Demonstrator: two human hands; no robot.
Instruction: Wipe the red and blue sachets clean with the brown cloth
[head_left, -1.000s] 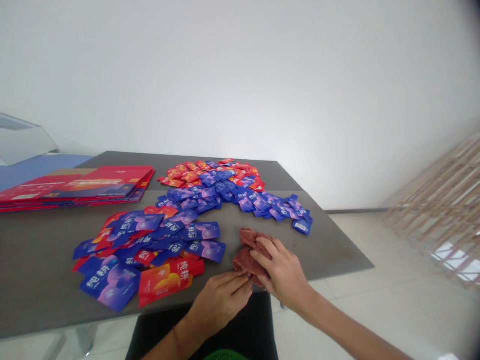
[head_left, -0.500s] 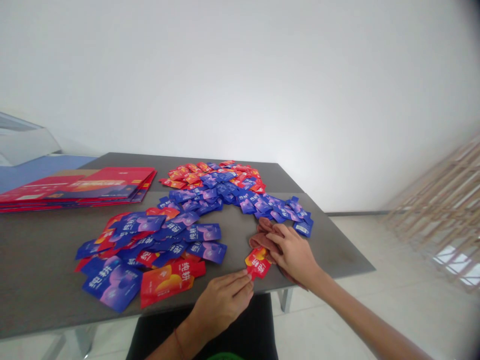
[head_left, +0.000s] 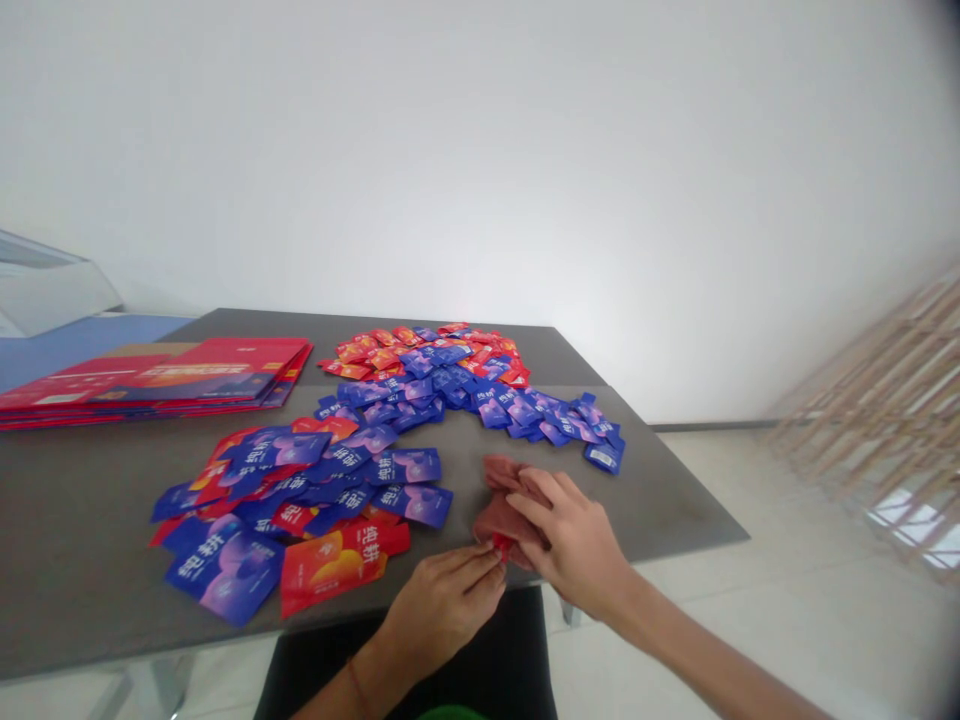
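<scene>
Right hand (head_left: 574, 540): grip clamped on red-brown cloth (head_left: 506, 515). Left hand (head_left: 442, 610): fingers together at red sachet (head_left: 502, 545), clamp unclear. Sachet pile (head_left: 397, 480) on surface (head_left: 675, 510).

**Room on your right, sachets on your left**

Your right hand (head_left: 574, 548) can pass rightward over the table (head_left: 660, 505) unobstructed. Left of your left hand (head_left: 442, 600), sachets (head_left: 337, 565) stand in the way. Ahead of the cloth (head_left: 499, 520), a narrow strip of table ends at more sachets (head_left: 525, 415).

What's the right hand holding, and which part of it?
The right hand is holding a bunched reddish-brown cloth, with its fingers pressed over the cloth's right side.
</scene>
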